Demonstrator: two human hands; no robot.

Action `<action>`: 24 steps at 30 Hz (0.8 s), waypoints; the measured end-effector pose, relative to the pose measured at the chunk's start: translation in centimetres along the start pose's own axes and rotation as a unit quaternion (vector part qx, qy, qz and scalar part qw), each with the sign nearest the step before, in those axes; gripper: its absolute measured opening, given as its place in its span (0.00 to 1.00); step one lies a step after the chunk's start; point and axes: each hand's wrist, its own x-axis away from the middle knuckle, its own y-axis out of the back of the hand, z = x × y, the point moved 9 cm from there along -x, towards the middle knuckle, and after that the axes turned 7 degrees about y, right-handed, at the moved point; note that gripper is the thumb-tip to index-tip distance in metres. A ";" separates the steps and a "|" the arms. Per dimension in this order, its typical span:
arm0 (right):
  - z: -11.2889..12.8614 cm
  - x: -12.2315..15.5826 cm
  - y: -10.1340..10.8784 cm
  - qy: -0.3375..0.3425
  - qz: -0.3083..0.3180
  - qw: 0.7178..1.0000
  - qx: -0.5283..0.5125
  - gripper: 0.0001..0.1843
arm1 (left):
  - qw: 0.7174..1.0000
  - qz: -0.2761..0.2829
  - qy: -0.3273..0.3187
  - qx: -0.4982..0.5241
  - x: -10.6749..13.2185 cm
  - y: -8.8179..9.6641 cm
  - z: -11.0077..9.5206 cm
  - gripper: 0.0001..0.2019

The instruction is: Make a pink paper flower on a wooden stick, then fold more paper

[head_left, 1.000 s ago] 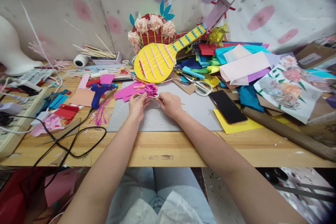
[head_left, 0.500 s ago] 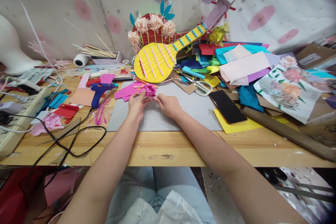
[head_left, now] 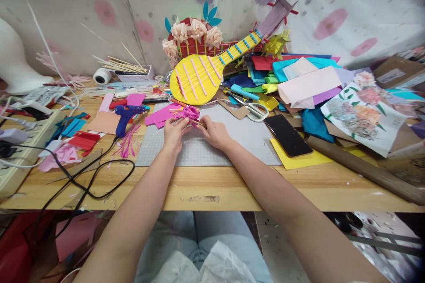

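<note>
Over the grey cutting mat [head_left: 245, 141], both hands meet around a bundle of folded magenta paper strips [head_left: 191, 111], flower-like in shape. My left hand [head_left: 173, 135] pinches its lower left side, thumb and fingers closed. From the right, my right hand [head_left: 215, 132] has its fingertips closed on a thin tan stick [head_left: 198, 123] that crosses just below the bundle. The stick's far end is hard to make out. Flat magenta paper pieces [head_left: 159, 115] lie behind my left hand.
A yellow paper lute [head_left: 195, 79] leans at the back. Left are a blue glue gun [head_left: 123, 119], its black cable [head_left: 99, 194] and a power strip [head_left: 29, 154]. Right are scissors [head_left: 257, 112], a phone [head_left: 288, 135], coloured paper [head_left: 308, 82] and a wooden bar [head_left: 365, 168].
My right hand has shifted slightly, its fingers more curled, and the thin stick now shows at its fingertips. The magenta bundle has turned a little between the hands.
</note>
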 end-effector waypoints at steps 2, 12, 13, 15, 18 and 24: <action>0.0 0.1 0.1 -0.001 -0.011 1.000 -0.015 0.18 | 1.000 -0.004 -0.006 0.004 0.0 0.0 -0.1 0.20; -0.2 -0.1 0.1 -0.004 -0.004 1.000 -0.002 0.19 | 1.000 0.016 0.006 0.023 0.2 -0.5 0.0 0.19; -0.2 -0.1 0.1 -0.006 -0.001 1.000 0.003 0.20 | 1.000 0.017 0.007 0.024 0.2 -0.5 0.1 0.20; -0.2 0.0 -0.1 -0.008 0.005 1.000 0.011 0.21 | 0.999 0.019 0.009 0.026 0.2 -0.5 0.1 0.20; -0.2 0.0 -0.2 -0.007 0.010 1.000 0.021 0.21 | 0.999 0.018 0.010 0.034 0.2 -0.6 0.1 0.20; -0.2 -0.1 -0.3 -0.006 0.021 0.999 0.038 0.22 | 0.999 0.023 0.005 0.046 0.4 -0.9 -0.1 0.19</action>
